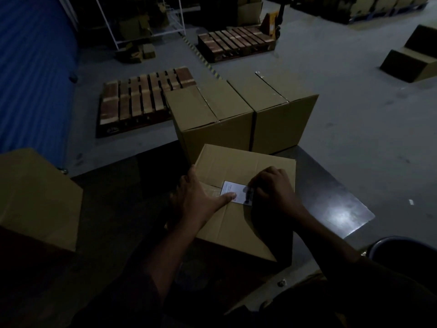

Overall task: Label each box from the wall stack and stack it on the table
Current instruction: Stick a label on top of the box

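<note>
Dim light, detail limited. The box (pixel 238 209) I am working on sits on the dark, smooth table (pixel 331 192), near its front edge, directly before me. Plain brown corrugated cardboard, matte, with creased flap lines and a strip of clear tape along the centre seam. Its top face is roughly rectangular, the long axis running from me toward the far side of the table, tilted slightly right.

On the top, over the seam, lies a small white rectangular label (pixel 233 191), flat paper with faint print and a dark mark near its right edge. Text too small to read. Its long side runs across the box, left to right.

My left hand (pixel 201 197) lies on the box top, fingers curled over the left edge, thumb stretched out straight and pressing the label's lower left part. My right hand (pixel 274 188) is curled, fingertips bunched at the label's right edge; whether they pinch it or only press it down I cannot tell.

Behind, touching one another side by side, two taped boxes (pixel 241 114) of the same cardboard stand on the table's far edge. Another box (pixel 35 197) sits at my left. Wooden slatted pallets (pixel 144 98) lie on the grey floor beyond.
</note>
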Demonstrator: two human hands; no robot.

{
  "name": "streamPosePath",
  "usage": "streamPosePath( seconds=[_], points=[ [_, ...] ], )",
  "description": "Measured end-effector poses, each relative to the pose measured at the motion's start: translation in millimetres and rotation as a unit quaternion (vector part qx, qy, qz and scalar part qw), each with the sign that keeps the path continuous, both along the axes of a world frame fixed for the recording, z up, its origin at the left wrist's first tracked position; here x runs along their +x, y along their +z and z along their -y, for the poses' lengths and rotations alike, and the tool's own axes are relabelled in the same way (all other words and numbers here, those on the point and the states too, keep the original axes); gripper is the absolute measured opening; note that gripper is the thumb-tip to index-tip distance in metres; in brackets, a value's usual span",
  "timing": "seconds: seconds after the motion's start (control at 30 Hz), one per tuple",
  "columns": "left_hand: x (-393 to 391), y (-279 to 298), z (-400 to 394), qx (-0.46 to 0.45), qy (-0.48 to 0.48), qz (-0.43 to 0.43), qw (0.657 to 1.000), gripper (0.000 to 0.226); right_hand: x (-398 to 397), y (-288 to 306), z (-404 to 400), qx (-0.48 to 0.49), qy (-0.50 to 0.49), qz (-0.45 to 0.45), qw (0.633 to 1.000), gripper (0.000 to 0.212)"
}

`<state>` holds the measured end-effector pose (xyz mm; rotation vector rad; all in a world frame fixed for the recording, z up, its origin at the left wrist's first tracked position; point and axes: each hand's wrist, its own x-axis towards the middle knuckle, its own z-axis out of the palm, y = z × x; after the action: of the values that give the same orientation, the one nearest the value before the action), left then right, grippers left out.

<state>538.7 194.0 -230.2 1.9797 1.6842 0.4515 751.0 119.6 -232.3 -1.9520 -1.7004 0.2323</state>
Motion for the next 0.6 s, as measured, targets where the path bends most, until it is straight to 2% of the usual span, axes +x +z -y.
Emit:
streamPosePath(
  seconds=[0.17, 0.3, 0.43, 0.5, 0.6],
  points=[
    [-0.2, 0.2, 0.1, 0.001, -0.001, 0.000, 1.000, 0.143, -0.5, -5.2, 4.6, 0.004, -0.005, 0.026, 1.000, 0.014],
    [-0.1, -0.2, -0.5, 0.002, 0.002, 0.003, 1.000, 0.143, 3.4, -5.5, 2.3, -0.010, -0.023, -0.007, 1.000, 0.018],
    [-0.7, -0.9, -1.0, 0.000, 0.006, 0.006, 1.000, 0.143, -2.7, -11.3, 28.2, 0.002, -0.110, 0.053, 0.992, 0.024],
    [-0.2, -0.4, -0.3, -0.002, 0.006, 0.010, 1.000, 0.141, -13.4, -15.4, 46.8, 0.018, -0.130, 0.044, 0.990, 0.037],
    [2.0, -0.7, 1.6, 0.005, 0.009, 0.011, 1.000, 0.129, -21.3, -21.3, 57.6, 0.024, -0.115, -0.018, 0.993, 0.057]
  ],
)
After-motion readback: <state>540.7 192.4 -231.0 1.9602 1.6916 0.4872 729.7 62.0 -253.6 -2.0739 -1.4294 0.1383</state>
